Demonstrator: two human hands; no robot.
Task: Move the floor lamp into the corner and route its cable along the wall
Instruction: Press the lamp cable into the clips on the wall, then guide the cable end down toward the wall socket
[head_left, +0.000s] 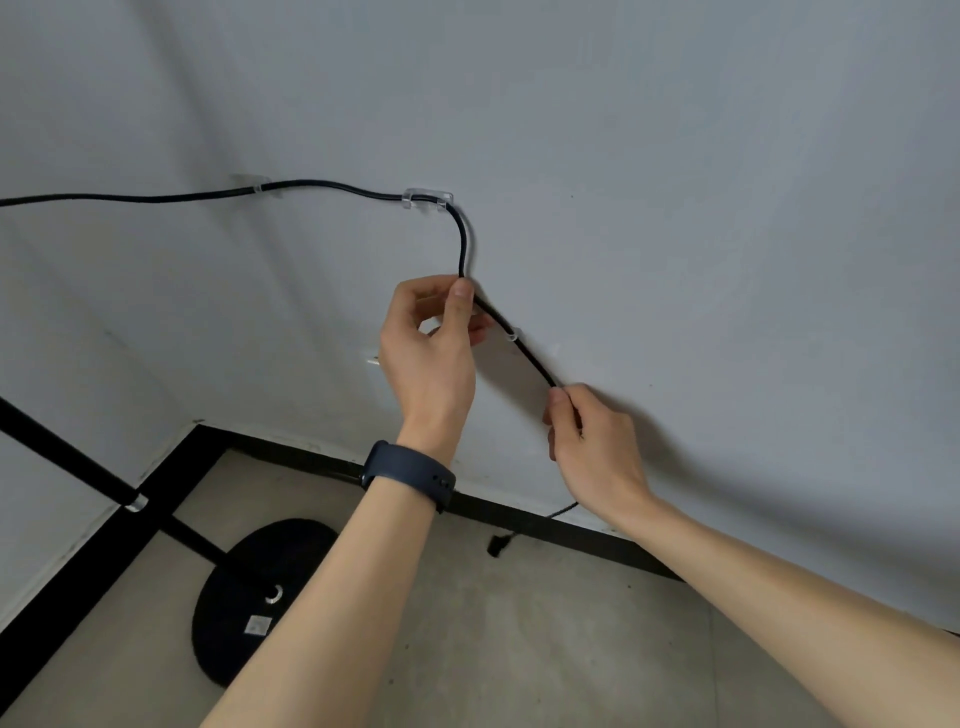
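The black lamp cable (322, 185) runs along the grey wall from the left, through two clear clips (427, 200), then bends down. My left hand (434, 345) pinches the cable just below the bend, pressing it to the wall. A third small clear clip (511, 336) sits on the cable between my hands. My right hand (589, 441) grips the cable lower down, and its loose end with a black plug (497, 546) hangs near the skirting. The lamp's black pole (62, 452) and round base (249, 597) stand in the corner at lower left.
A black skirting board (519, 512) runs along both walls and meets in the corner. The floor (519, 649) is pale concrete-like tile. A dark watch band is on my left wrist. A small white patch (371, 359) marks the wall by my left hand.
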